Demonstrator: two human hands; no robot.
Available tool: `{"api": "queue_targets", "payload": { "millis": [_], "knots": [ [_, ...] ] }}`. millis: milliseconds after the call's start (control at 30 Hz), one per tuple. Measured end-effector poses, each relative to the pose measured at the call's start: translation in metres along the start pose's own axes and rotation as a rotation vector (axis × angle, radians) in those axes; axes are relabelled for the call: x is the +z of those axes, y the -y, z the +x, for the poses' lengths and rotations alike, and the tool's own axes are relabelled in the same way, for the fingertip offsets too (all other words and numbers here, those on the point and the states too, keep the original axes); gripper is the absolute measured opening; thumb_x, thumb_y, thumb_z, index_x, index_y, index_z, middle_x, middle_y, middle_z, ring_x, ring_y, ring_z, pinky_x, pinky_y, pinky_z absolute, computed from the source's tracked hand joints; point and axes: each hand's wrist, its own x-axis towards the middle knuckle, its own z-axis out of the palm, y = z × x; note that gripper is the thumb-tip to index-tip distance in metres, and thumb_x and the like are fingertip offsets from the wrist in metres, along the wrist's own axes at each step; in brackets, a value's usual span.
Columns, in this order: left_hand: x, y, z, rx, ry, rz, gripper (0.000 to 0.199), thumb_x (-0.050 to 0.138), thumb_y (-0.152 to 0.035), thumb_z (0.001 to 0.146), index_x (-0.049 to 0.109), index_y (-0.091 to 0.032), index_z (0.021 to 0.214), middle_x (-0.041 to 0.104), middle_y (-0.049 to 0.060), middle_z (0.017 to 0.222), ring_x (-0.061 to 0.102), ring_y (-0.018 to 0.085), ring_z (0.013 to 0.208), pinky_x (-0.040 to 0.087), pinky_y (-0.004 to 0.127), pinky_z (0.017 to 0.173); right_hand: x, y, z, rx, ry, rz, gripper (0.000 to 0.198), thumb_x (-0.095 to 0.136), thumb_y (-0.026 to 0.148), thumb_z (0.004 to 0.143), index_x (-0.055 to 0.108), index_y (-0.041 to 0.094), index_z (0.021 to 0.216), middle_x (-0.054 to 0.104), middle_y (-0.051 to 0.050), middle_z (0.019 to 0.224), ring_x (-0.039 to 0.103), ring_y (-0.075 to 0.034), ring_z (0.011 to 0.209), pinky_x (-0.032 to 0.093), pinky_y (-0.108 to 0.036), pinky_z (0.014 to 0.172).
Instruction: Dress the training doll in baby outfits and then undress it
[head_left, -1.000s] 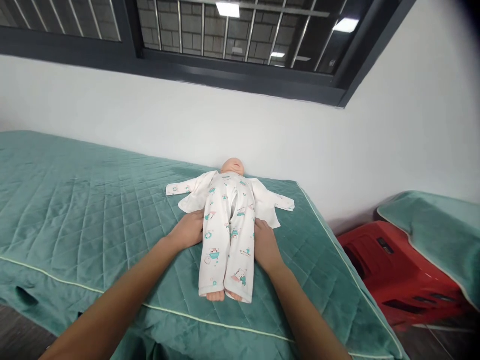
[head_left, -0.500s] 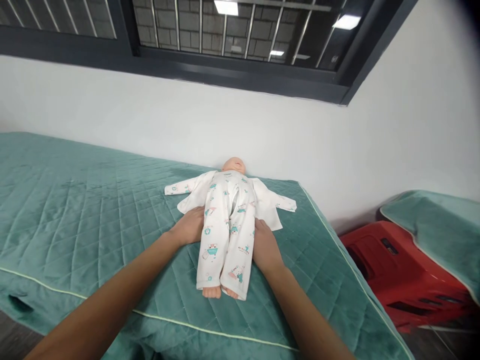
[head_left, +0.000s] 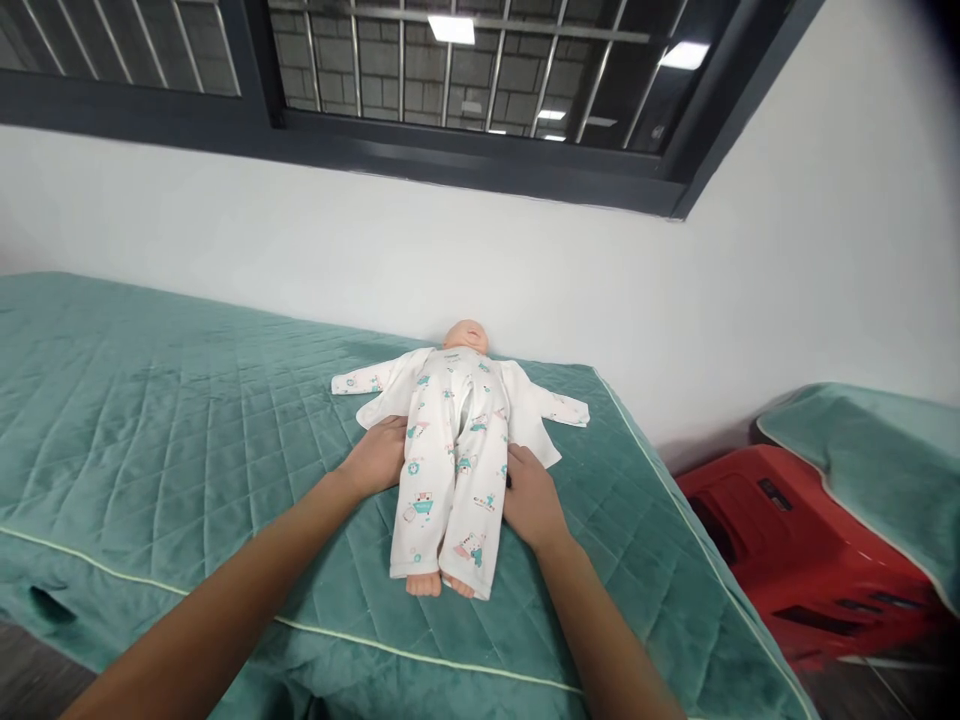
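A baby doll (head_left: 466, 336) lies on its back on the green quilted cover, head towards the wall, bare feet towards me. It wears white printed trousers (head_left: 421, 495) pulled high over its belly. A white long-sleeved top (head_left: 529, 405) lies spread at both sides, sleeves stretched outward. My left hand (head_left: 380, 455) is closed at the left edge of the trousers, near the thigh. Against the opposite edge, my right hand (head_left: 534, 497) has its fingers curled in on the cloth. The fingertips of both hands are partly hidden by the trousers.
The green quilted cover (head_left: 187, 440) has pale piping along its edges. Behind it rises a white wall (head_left: 315, 240) under a dark-framed, barred window (head_left: 465, 160). On the right, beyond the bed's edge, red plastic stools (head_left: 795, 540) stand partly under another green cloth (head_left: 885, 450).
The view has shifted slightly. Both hands stay at the sides of the trousers, and the doll lies in nearly the same place.
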Motion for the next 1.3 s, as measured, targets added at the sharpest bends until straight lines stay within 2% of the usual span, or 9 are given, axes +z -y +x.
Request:
{"api": "queue_targets", "payload": {
  "millis": [200,400,533,700,833,933,1067,1200,1300],
  "knots": [
    [-0.009,-0.012,-0.026,0.133,-0.032,0.002,0.025,0.052,-0.02,0.087,0.073,-0.023,0.102,0.071,0.009,0.1,0.059,0.025,0.109,0.044,0.044,0.104,0.0,-0.003,-0.001,-0.012,-0.056,0.103,0.012,0.052,0.024,0.09,0.061,0.02,0.083,0.059,-0.006,0.09,0.053,-0.022,0.09,0.041,-0.031,0.077],
    [-0.012,-0.014,-0.032,0.124,0.011,-0.033,0.025,0.054,-0.023,0.086,0.074,-0.024,0.101,0.071,0.008,0.1,0.057,0.027,0.11,0.042,0.044,0.103,-0.001,-0.005,-0.002,-0.053,-0.112,0.165,0.01,0.052,0.018,0.086,0.058,0.02,0.079,0.059,-0.005,0.088,0.052,-0.022,0.087,0.04,-0.032,0.075],
    [-0.013,-0.012,-0.029,0.101,-0.035,-0.104,0.026,0.054,-0.024,0.086,0.074,-0.025,0.103,0.071,0.008,0.109,0.056,0.027,0.116,0.043,0.043,0.103,-0.005,-0.004,-0.009,-0.092,-0.089,0.105,0.015,0.049,0.013,0.086,0.059,0.019,0.078,0.059,-0.006,0.088,0.051,-0.022,0.086,0.04,-0.033,0.076],
    [-0.011,-0.006,-0.029,0.021,-0.112,-0.21,0.028,0.048,-0.025,0.091,0.075,-0.024,0.085,0.071,0.007,0.1,0.06,0.023,0.106,0.047,0.039,0.097,-0.01,0.0,-0.03,-0.12,-0.037,0.013,0.021,0.046,0.01,0.087,0.062,0.019,0.078,0.06,-0.007,0.088,0.051,-0.023,0.086,0.041,-0.037,0.08],
    [-0.006,0.005,-0.027,-0.175,-0.263,-0.237,0.037,0.042,-0.033,0.096,0.07,-0.021,0.076,0.071,0.006,0.105,0.061,0.021,0.105,0.046,0.039,0.098,-0.011,0.001,-0.047,-0.047,-0.03,0.084,0.024,0.044,0.008,0.085,0.065,0.02,0.086,0.063,-0.007,0.094,0.054,-0.024,0.093,0.043,-0.039,0.084],
    [-0.001,0.014,-0.024,-0.406,-0.417,-0.184,0.031,0.044,-0.036,0.095,0.068,-0.02,0.084,0.07,0.007,0.11,0.059,0.023,0.109,0.044,0.041,0.1,-0.011,-0.009,-0.051,0.049,-0.153,0.224,0.026,0.043,0.011,0.086,0.065,0.021,0.096,0.064,-0.006,0.1,0.057,-0.022,0.095,0.045,-0.037,0.086],
    [0.003,0.02,-0.021,-0.587,-0.371,-0.062,0.019,0.049,-0.028,0.089,0.066,-0.019,0.093,0.069,0.008,0.109,0.059,0.025,0.109,0.044,0.041,0.099,-0.018,-0.041,-0.033,0.324,-0.37,0.313,0.022,0.048,0.026,0.088,0.061,0.02,0.104,0.066,-0.007,0.102,0.061,-0.021,0.093,0.048,-0.035,0.084],
    [0.001,0.017,-0.017,-0.743,-0.277,0.065,0.024,0.051,-0.028,0.087,0.063,-0.019,0.106,0.067,0.009,0.114,0.056,0.029,0.113,0.042,0.045,0.097,-0.026,-0.077,0.006,0.543,-0.254,0.177,0.032,0.048,0.035,0.088,0.057,0.014,0.11,0.065,-0.013,0.108,0.062,-0.024,0.097,0.046,-0.036,0.087],
    [0.0,0.016,-0.013,-0.84,-0.281,0.143,0.027,0.049,-0.03,0.088,0.062,-0.019,0.109,0.066,0.01,0.118,0.055,0.031,0.115,0.042,0.048,0.096,-0.022,-0.091,0.033,0.562,-0.139,0.13,0.031,0.054,0.044,0.085,0.062,0.016,0.097,0.066,-0.012,0.101,0.062,-0.025,0.09,0.045,-0.036,0.081]
  ]
}}
